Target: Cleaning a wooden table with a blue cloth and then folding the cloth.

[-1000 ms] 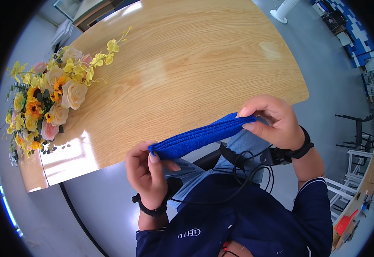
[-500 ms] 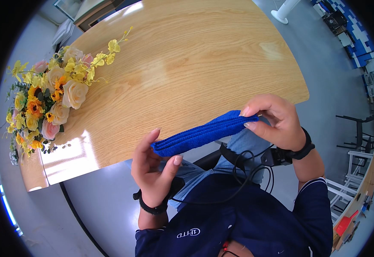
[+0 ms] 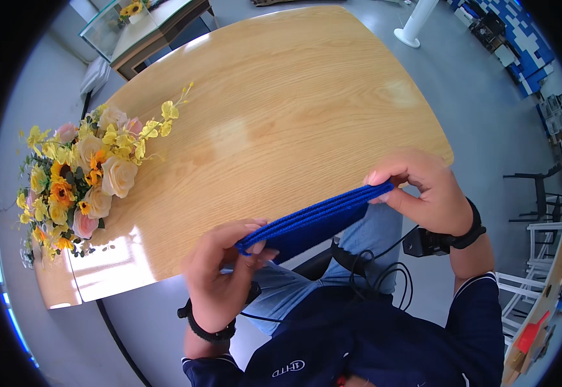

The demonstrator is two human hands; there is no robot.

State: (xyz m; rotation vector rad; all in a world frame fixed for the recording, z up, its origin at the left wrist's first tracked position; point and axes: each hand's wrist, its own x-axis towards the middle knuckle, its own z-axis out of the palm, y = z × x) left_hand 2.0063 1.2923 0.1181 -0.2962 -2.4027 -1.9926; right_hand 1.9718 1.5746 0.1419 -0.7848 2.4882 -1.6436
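Note:
A folded blue cloth [image 3: 319, 224] stretches between my two hands, in front of the table's near edge and above my lap. Several layers show as ridges along its upper edge, and a broader flat part hangs below them. My left hand [image 3: 223, 271] pinches the left end between thumb and fingers, slightly blurred. At the other end, which sits higher, my right hand [image 3: 423, 192] grips the cloth's corner between thumb and forefinger. Both wrists wear black straps, with a small black device [image 3: 426, 240] on the right one.
A wooden table [image 3: 274, 116] with a curved far side stretches ahead of me. On its left stands a bouquet of artificial flowers [image 3: 78, 187]. Black cables [image 3: 384, 277] loop over my lap. A dark chair [image 3: 539, 193] and white stools [image 3: 526, 290] stand at the right.
My left hand has closed its thumb and fingers on the cloth's left end. The cloth has tilted, so its layered edge faces up and its flat side hangs lower. The view has shifted slightly.

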